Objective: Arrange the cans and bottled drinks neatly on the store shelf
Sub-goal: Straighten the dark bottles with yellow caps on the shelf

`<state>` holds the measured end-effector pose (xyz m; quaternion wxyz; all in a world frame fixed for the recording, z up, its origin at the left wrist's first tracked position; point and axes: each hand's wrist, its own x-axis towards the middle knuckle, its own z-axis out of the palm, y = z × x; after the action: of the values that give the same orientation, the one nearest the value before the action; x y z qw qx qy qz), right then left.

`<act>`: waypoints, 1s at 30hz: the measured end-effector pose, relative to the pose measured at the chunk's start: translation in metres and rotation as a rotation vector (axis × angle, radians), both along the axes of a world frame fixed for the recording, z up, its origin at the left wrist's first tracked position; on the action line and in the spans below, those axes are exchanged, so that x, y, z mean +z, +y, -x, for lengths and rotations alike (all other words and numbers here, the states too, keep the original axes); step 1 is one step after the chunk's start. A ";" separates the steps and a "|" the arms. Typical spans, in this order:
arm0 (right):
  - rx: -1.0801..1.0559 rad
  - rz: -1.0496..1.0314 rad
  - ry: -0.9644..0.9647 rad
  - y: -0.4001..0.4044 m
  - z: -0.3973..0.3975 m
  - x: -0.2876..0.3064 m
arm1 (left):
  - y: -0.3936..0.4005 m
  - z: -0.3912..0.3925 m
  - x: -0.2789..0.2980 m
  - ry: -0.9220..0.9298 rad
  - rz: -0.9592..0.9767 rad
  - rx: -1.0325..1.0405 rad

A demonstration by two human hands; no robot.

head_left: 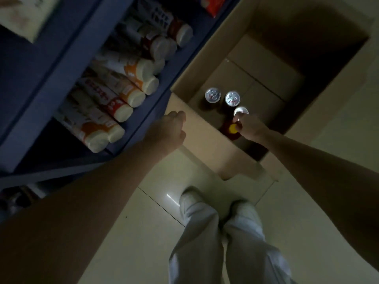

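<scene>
An open cardboard box [207, 148] stands on the floor beside a blue shelf [143, 99]. Inside it stand three cans with silver tops [212, 95] [232, 98] [241, 110] and a dark red bottle with a yellow cap [233, 128]. My right hand [249, 127] reaches into the box, its fingers curled at the nearest can's top and close to the yellow cap; which of the two it holds is unclear. My left hand [171, 130] hovers over the box's near-left edge with fingers loosely curled, holding nothing. White-capped bottles [131, 95] stand in rows on the shelf.
Red packets [213, 5] sit on the shelf at the top. Box flaps [242, 169] spread over the pale tiled floor [160, 201]. My legs in light trousers [223, 232] stand just in front of the box. The scene is dim.
</scene>
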<state>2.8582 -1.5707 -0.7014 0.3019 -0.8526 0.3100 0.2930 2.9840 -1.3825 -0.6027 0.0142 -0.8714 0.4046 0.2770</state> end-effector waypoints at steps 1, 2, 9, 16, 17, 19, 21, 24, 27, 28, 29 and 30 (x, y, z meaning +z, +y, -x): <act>0.002 -0.022 -0.009 -0.004 -0.003 0.020 | -0.006 -0.002 0.018 -0.007 0.014 -0.016; -0.003 -0.035 -0.024 -0.008 -0.007 0.045 | -0.009 -0.003 0.041 -0.024 0.020 -0.058; -0.302 -0.620 -0.291 0.027 -0.026 0.405 | 0.047 -0.019 0.345 -0.271 0.281 -0.078; 0.240 -0.693 -0.799 0.140 -0.070 0.774 | 0.195 0.007 0.658 -0.837 0.529 -0.073; 0.303 -0.702 -0.893 0.169 -0.069 0.820 | 0.221 0.019 0.696 -0.909 0.516 -0.115; 0.424 -0.719 -1.077 0.230 -0.062 0.905 | 0.283 0.039 0.773 -1.061 0.526 -0.119; 0.526 -0.760 -1.229 0.292 -0.055 0.971 | 0.359 0.054 0.839 -1.235 0.532 -0.018; 0.651 -0.781 -1.434 0.388 -0.038 1.023 | 0.480 0.074 0.903 -1.449 0.403 0.103; 0.690 -0.770 -1.511 0.483 -0.038 1.031 | 0.583 0.088 0.930 -1.595 0.274 0.218; 0.703 -0.752 -1.509 0.511 -0.042 1.031 | 0.611 0.091 0.934 -1.626 0.272 0.260; 0.717 -0.718 -1.516 0.536 -0.047 1.032 | 0.635 0.093 0.937 -1.648 0.284 0.295; 0.724 -0.687 -1.532 0.558 -0.051 1.036 | 0.654 0.094 0.940 -1.664 0.305 0.326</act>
<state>2.9096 -1.0127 0.3347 0.5517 -0.7223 -0.3659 -0.2002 2.8895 -0.7290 0.3375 0.1490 -0.8306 0.1651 -0.5105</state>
